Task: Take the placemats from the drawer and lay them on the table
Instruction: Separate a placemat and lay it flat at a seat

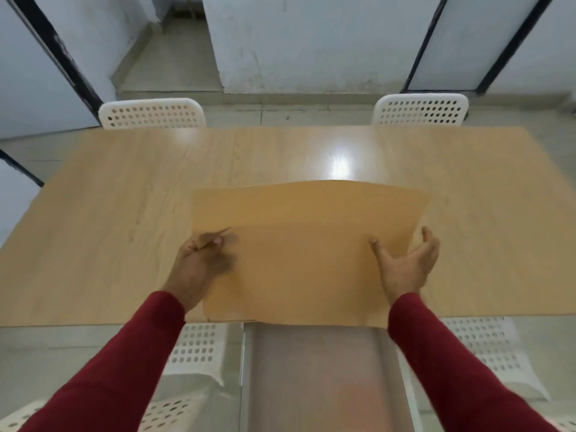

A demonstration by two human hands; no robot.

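Leftmost, a white perforated chair (152,113) stands at the far side of the wooden table (103,194). Nearer, the left hand (199,263), in a dark red sleeve (124,363), pinches the left edge of a tan placemat (299,254) between thumb and fingers. The placemat spans the table's near edge, its far side bowed upward and its near edge hanging past the table. At its right edge the right hand (408,263) is spread, thumb on top, fingers loose beside the edge. Beyond, a second white chair (420,109) stands at the far right
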